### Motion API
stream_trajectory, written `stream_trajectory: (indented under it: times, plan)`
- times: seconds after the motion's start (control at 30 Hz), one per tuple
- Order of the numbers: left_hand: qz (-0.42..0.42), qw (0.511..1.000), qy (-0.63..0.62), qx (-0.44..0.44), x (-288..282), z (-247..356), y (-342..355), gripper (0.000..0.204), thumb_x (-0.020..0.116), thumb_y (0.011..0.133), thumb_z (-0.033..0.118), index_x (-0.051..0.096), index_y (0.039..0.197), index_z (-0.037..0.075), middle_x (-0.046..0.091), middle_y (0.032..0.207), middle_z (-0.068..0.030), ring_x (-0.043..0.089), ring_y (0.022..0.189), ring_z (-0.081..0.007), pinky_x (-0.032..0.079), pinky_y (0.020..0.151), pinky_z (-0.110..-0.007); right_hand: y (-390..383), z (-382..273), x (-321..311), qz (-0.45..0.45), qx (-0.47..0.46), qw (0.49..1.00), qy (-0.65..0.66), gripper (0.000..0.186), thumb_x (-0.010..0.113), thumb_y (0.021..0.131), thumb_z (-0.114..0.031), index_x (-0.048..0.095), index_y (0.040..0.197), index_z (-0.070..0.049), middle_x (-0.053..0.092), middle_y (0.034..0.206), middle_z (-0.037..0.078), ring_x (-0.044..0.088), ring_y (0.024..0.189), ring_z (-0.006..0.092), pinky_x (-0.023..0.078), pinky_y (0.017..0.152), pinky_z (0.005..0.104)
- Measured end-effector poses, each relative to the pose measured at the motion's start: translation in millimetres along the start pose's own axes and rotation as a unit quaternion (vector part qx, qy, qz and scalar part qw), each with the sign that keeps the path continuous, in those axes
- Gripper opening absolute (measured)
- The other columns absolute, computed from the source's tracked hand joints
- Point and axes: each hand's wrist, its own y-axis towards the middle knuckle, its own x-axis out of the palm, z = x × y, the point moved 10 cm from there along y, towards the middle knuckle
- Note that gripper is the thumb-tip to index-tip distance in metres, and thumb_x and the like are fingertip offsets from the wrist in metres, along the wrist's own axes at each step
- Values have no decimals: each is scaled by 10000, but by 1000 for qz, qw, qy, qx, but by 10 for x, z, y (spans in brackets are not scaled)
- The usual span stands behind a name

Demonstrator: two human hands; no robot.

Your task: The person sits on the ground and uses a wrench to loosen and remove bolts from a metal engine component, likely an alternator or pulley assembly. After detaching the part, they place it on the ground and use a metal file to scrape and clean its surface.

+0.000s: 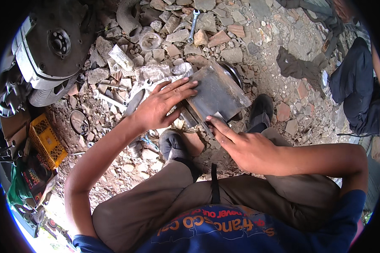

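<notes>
A dark grey metal channel-like piece (217,90), with a flat face and raised edges, sits tilted in front of me between my feet. My left hand (160,105) lies on its left side, fingers stretched out over the flat face and thumb apart near the lower edge. At the near edge, my right hand (251,149) has its fingers closed together, index finger extended. A small pale flat piece (217,116) shows at these fingertips, pressed against the metal; its kind is unclear. Part of a round, dark-rimmed object (232,71) shows behind the metal piece.
Broken stones cover the ground. A wrench (194,26) lies far ahead; more wrenches (109,98) lie left beside a crumpled pale cloth (152,74). A large metal engine casing (57,44) and a yellow crate (46,141) stand left. Another person's dark-clothed leg (354,80) is at right.
</notes>
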Motion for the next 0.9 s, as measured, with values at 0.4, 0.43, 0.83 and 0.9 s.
stream_trajectory:
  times: [0.4,0.43,0.83,0.9]
  plan:
    - [16,1000,3,-3,-18,-51,-41,580,611,851,98,426,1398,150,352,1521,-59,290,1422,-283,233,1153,-503,330,128,-183,-51,8,999,4,576,536,764,-21,416,1315,97,258,1528,194,663,634,364,556,561,408]
    - [16,1000,22,-9,-48,-83,-54,577,601,858,99,421,1404,146,358,1517,-64,296,1419,-287,232,1153,-504,324,114,-178,-58,6,998,12,581,539,761,-20,413,1316,99,255,1529,196,660,623,367,555,554,410]
    - [-15,990,19,-137,103,-391,-276,818,621,870,517,317,1435,9,448,1393,-245,425,1304,-396,340,1105,-482,281,102,-140,-98,30,994,26,699,544,764,-9,295,1411,80,185,1547,221,655,685,422,552,593,453]
    - [-12,972,-46,-231,266,-479,-359,1019,675,771,627,280,1429,-44,386,1405,-303,401,1310,-416,338,1107,-480,141,-3,-105,-154,66,986,24,693,539,773,-12,292,1414,77,198,1550,199,655,676,405,550,584,445]
